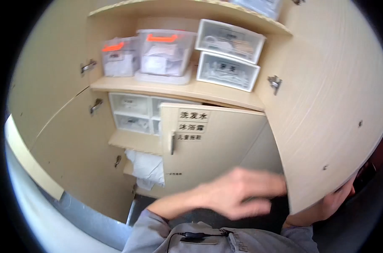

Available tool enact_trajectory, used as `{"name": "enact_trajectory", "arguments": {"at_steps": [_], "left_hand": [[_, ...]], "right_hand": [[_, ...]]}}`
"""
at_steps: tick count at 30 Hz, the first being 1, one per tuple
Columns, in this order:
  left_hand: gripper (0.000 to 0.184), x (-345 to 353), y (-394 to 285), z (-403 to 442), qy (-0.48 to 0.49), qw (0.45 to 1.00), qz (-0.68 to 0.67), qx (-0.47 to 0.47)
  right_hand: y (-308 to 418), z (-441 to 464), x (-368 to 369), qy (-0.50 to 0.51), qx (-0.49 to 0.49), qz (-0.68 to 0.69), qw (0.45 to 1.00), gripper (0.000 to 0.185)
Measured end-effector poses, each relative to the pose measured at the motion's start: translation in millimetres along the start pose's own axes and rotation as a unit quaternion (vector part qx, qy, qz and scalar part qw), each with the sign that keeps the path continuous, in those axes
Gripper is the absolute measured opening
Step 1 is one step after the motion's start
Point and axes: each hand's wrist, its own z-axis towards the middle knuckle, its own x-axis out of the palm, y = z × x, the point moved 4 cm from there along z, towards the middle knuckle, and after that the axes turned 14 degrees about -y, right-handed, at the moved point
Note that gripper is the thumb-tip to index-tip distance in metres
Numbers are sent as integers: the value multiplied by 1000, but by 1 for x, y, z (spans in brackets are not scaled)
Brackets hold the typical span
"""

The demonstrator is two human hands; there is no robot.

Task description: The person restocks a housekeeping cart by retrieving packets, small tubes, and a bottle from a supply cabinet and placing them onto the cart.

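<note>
My left hand [242, 190] is blurred, stretched across to the right, its thumb apart from the fingers. Its fingertips reach the lower edge of the upper right cabinet door [330, 105], which stands swung out; whether they touch it I cannot tell. My right hand [337, 198] is partly behind that same door, near its outer face, with the fingers mostly hidden. Close to it is a dark object [364, 175] that I cannot make out. The lower cabinet door [216, 143], with black Chinese labels and a metal handle [172, 142], stands partly open before the lower shelves.
Clear bins with orange handles [164, 52] and two stacked white-framed drawers [229, 57] stand on the upper shelf [170, 87]. Small drawers [132, 111] sit below. White cloth or plastic [146, 166] hangs over a lower shelf. Left doors [82, 156] are swung open.
</note>
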Motion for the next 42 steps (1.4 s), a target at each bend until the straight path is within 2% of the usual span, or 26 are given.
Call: {"name": "enact_trajectory", "arguments": {"at_steps": [1,2,3,4,5,6,8,9,10,12,14,16,17,18,19,21,24,27,28,30,32,34,36,38,40,42], "left_hand": [[31,-9,21,10,-49,993,103,-43],[28,-25,46,24,-113,977,118,-136],[27,-46,89,38,-179,957,102,-202],[26,-68,131,50,-250,929,78,-261],[25,-94,163,66,-291,901,127,-295],[29,-123,213,73,-335,888,77,-306],[39,-169,282,78,-395,782,91,-474],[36,-178,296,75,-494,688,64,-527],[36,-183,317,71,-488,687,72,-533],[44,-199,360,68,-523,715,-85,-456],[42,-201,379,75,-563,680,-142,-447],[30,-176,341,83,-681,600,-148,-392],[30,-177,331,79,-680,598,-147,-397],[31,-172,325,79,-656,608,-153,-420],[33,-163,319,82,-626,622,-161,-443],[37,-157,302,67,-509,678,-188,-496],[37,-136,247,36,-434,710,-268,-486],[42,-121,163,23,-323,761,-289,-483],[37,-121,146,13,-257,774,-273,-510],[31,-138,117,16,-188,783,-263,-532],[23,-155,82,27,160,844,-79,-506],[12,-173,68,69,21,957,7,-288],[31,-179,86,124,83,943,262,-188],[52,-169,157,137,275,859,377,-210],[64,-157,199,123,436,767,428,-196],[64,-148,214,120,493,735,411,-218]], "right_hand": [[-6,-3,-17,-74,53,-110,990,65],[-29,7,-47,-24,45,-58,997,61],[-28,14,-43,-106,116,-62,986,59],[-37,17,-55,-117,118,-75,983,59],[-53,19,-69,-116,124,-80,982,60],[-65,19,-78,-115,132,-80,981,62],[-54,7,-68,-130,136,-89,978,62],[-47,1,-59,-194,149,-14,970,62],[-45,-4,-55,-252,160,56,953,62],[-62,-8,-83,-239,156,46,957,63],[-63,-1,-94,-188,144,-107,966,60],[-49,5,-80,-192,132,-242,942,51],[-42,3,-73,-205,108,-273,934,46],[-34,6,-57,-213,109,-284,929,46],[-10,17,-31,-257,-105,-269,922,36],[26,18,14,-280,-316,-278,863,28],[38,18,90,-57,-193,-122,972,31],[-6,56,208,138,-31,-100,985,22],[-33,65,242,254,59,-125,957,28],[-95,75,295,463,73,-275,839,49],[-149,59,310,565,170,-365,720,59],[-174,38,306,599,238,-344,683,67],[-173,24,301,631,308,-320,636,76],[-145,15,293,714,306,-261,574,95],[-167,5,292,719,294,-256,575,103],[-175,1,292,726,265,-223,594,99]]}}
